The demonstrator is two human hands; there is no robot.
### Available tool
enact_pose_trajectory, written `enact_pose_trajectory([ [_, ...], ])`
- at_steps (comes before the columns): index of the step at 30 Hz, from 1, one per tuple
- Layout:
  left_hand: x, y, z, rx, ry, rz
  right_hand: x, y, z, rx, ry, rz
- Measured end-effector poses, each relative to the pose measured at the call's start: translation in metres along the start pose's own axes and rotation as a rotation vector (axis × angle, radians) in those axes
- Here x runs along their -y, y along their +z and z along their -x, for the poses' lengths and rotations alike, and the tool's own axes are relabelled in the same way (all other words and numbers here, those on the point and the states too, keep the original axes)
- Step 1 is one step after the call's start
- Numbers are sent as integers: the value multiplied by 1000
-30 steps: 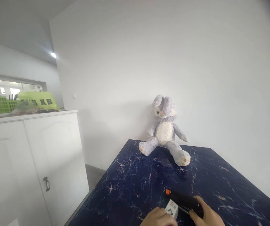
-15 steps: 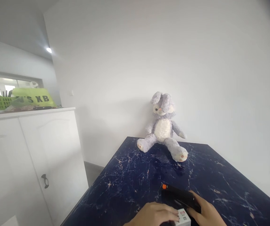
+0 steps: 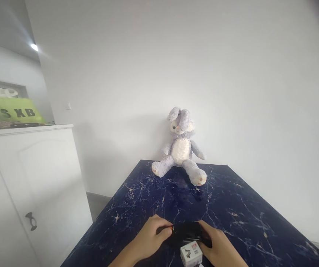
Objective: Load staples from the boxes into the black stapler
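Observation:
A black stapler (image 3: 187, 230) with an orange piece at its left end lies across between my hands, low over the near part of the table. My left hand (image 3: 157, 233) pinches that orange end between thumb and fingers. Around the stapler's other end, my right hand (image 3: 213, 243) is closed. Just in front of the stapler is a small white box of staples (image 3: 191, 254), with a dark picture and red print on top. Something white shows partly at the box's lower right; I cannot make out what it is.
A lilac plush rabbit (image 3: 181, 148) sits at the far end of the dark blue marbled table (image 3: 145, 200), against the white wall. To the left stands a white cabinet (image 3: 45, 167) with a yellow-green bag (image 3: 14, 111) on top.
My left hand has left the white box and now grips the stapler's orange end. The stapler has turned more level. The view has swung right, so the rabbit and cabinet appear further left.

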State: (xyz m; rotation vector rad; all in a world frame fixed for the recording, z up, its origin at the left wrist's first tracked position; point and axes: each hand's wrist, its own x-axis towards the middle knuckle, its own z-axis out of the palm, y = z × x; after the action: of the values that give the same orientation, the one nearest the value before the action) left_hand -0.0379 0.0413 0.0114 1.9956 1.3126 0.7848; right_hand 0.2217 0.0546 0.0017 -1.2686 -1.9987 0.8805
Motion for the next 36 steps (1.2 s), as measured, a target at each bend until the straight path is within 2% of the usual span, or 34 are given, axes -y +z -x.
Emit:
enact_pose_trajectory([
  [8,15,-4,-4,-59,-150,79,0,-7,4,4,10,68],
  [16,21,-9,-10,-54,-146,34,-2,-29,7,82,56,21],
  [19,19,-11,-12,-11,-130,42,-3,-36,8,89,78,-4],
  [24,11,-10,-9,-20,-140,27,-4,-27,8,55,37,12],
  [29,0,-3,3,-1,1,-40,-2,-18,5,26,23,110],
  [32,1,0,3,20,0,-68,-2,-30,6,78,17,140],
  [36,10,1,-1,-48,-50,-97,-10,-50,8,75,33,193],
])
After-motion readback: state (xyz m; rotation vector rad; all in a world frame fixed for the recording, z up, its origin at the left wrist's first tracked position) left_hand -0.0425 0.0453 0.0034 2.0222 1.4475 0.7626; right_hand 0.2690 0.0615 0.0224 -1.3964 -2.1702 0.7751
